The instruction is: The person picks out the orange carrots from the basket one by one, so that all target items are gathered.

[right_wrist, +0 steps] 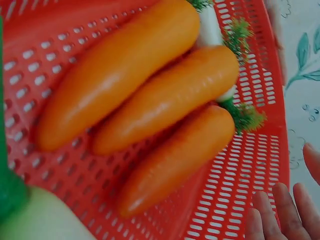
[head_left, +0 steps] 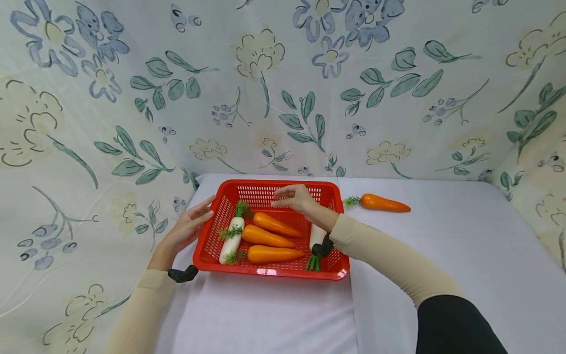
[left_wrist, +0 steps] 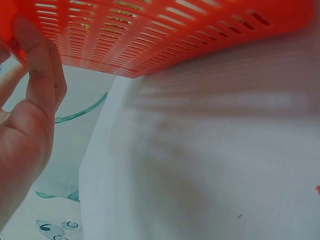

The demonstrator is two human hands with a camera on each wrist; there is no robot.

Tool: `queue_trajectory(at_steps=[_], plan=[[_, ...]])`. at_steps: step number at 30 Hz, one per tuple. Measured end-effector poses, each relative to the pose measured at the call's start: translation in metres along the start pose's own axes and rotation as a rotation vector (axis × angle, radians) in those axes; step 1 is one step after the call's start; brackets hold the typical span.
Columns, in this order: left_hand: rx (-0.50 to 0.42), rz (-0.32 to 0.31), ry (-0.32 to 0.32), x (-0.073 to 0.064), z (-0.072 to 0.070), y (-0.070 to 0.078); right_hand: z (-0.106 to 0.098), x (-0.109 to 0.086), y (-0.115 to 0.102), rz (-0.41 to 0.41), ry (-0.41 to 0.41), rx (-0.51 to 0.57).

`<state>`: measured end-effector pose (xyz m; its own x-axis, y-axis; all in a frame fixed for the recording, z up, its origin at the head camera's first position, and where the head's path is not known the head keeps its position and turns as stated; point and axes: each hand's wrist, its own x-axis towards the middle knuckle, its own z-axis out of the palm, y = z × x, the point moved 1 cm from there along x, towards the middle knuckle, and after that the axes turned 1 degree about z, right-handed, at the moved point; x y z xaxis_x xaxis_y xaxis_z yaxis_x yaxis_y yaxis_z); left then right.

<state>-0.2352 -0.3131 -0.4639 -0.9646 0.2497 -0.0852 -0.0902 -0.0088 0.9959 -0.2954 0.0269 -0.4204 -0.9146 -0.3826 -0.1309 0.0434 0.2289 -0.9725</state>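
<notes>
My left hand (head_left: 189, 226) is at the left side of a red plastic basket (head_left: 265, 273), its fingers touching the rim from outside. Over the basket's far part hovers my right hand (head_left: 297, 199), holding nothing, fingers loosely extended. Three orange carrots (head_left: 271, 254) with green tops lie side by side inside, points toward the right. To their left is a white radish (head_left: 231, 247) with leafy greens. Another white radish (head_left: 316, 235), green stems toward the near side, lies at the right, partly hidden by my right wrist. In the right wrist view, that hand's fingertips (right_wrist: 287, 212) appear apart from the carrots.
On the white tablecloth (head_left: 442, 246), right of the basket, lies another carrot (head_left: 384, 203) with its green top to the left. A floral cloth (head_left: 265, 98) hangs behind the table and along its left side.
</notes>
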Motion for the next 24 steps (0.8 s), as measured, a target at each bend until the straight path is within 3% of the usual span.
queue_trajectory(at_steps=[12,19,24], plan=[[-0.005,0.0,0.012,-0.001,-0.001,0.001,0.026,0.004,0.015,-0.028,-0.001,-0.057],[-0.015,0.011,0.008,-0.002,-0.001,0.001,0.042,0.004,0.022,0.024,0.06,-0.064],[-0.005,0.01,-0.001,-0.001,0.0,0.001,0.047,-0.003,0.032,0.11,0.092,-0.036]])
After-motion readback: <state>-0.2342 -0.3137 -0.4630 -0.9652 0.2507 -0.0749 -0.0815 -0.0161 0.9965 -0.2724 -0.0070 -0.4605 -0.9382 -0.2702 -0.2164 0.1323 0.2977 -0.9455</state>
